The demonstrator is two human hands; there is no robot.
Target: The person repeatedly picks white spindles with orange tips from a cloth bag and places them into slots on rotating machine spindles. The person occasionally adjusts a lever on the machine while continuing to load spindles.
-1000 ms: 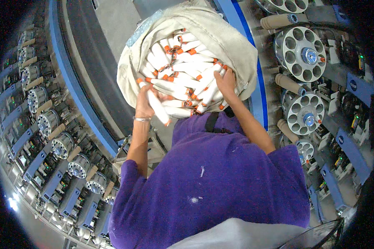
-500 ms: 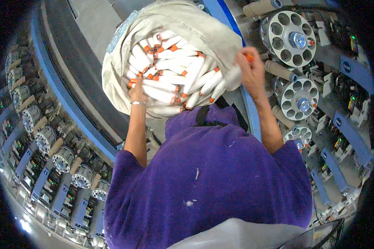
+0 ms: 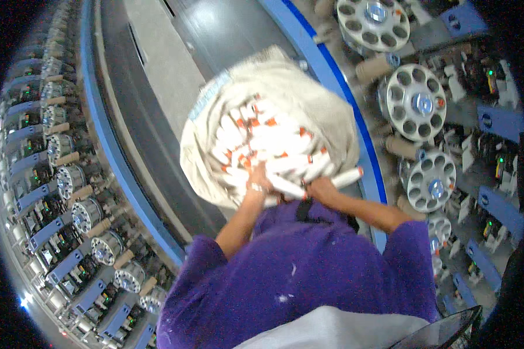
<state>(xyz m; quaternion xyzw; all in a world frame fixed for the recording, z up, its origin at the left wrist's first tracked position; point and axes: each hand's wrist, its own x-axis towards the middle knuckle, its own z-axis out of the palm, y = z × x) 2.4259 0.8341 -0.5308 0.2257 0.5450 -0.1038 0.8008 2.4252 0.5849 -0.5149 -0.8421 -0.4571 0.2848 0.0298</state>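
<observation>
A beige cloth sack [image 3: 332, 110] stands in front of me with its mouth wide open. Inside is a heap of white yarn bobbins [image 3: 273, 136] with orange ends, partly washed out by glare. My left hand [image 3: 258, 177] reaches into the near side of the heap, its fingers blurred among the bobbins. Close beside it on the right, my right hand [image 3: 322, 189] is closed at the near rim, apparently round a bobbin. One white bobbin [image 3: 348, 177] sticks out past that hand, its orange end pointing right. Another bobbin [image 3: 286, 186] lies between both hands.
Along the right runs a machine with round grey discs [image 3: 416, 103] full of holes, brown tubes [image 3: 406, 149] and a blue rail [image 3: 364, 145]. A second row of similar units [image 3: 86, 215] curves down the left behind another blue rail [image 3: 113, 151]. Dark floor [image 3: 230, 35] stretches ahead.
My right hand has come back from beside the right-hand machine, where something orange showed in it, to the sack's near rim. My left hand remains at the heap. The whole view has shifted.
</observation>
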